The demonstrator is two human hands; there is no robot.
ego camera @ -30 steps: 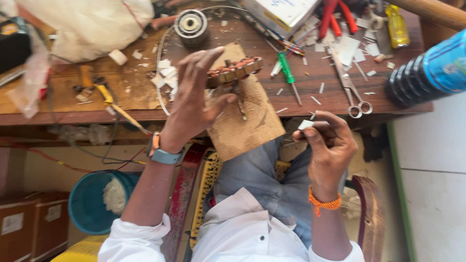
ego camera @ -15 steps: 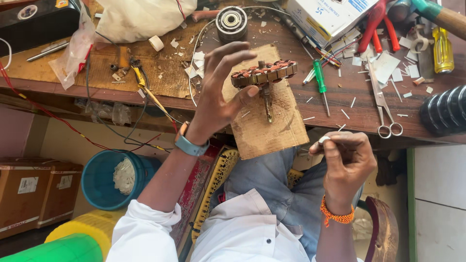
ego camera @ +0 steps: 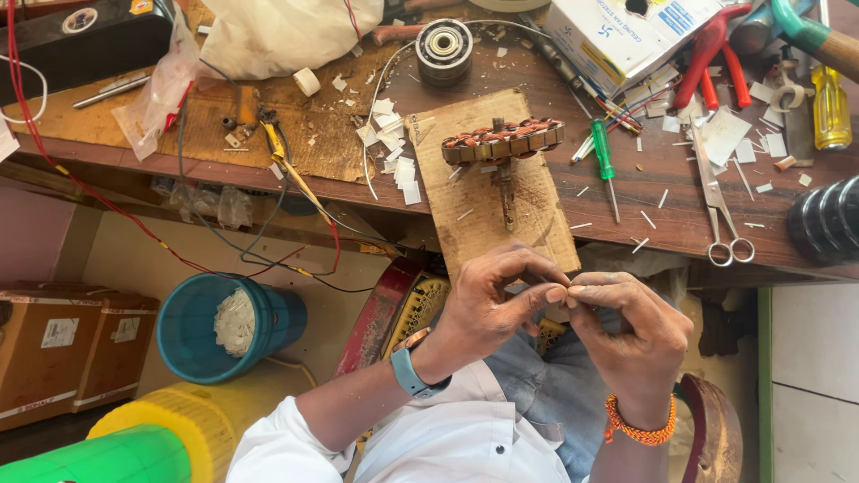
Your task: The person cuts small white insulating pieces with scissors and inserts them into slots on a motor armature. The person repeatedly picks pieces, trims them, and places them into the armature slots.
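Both hands meet below the bench's front edge: left hand [ego camera: 488,309] and right hand [ego camera: 626,335] press fingertips together, pinching something too small to identify. The motor winding [ego camera: 503,141] lies apart on a wooden board [ego camera: 537,210].

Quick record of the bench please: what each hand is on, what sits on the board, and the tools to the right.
left hand: fingertips pinched against the right hand's, over the lap; anything held is too small to tell
right hand: meets the left hand at the fingertips
wooden board: overhangs the bench edge
wound stator: on the board, untouched
green screwdriver: right of the board
scissors: further right
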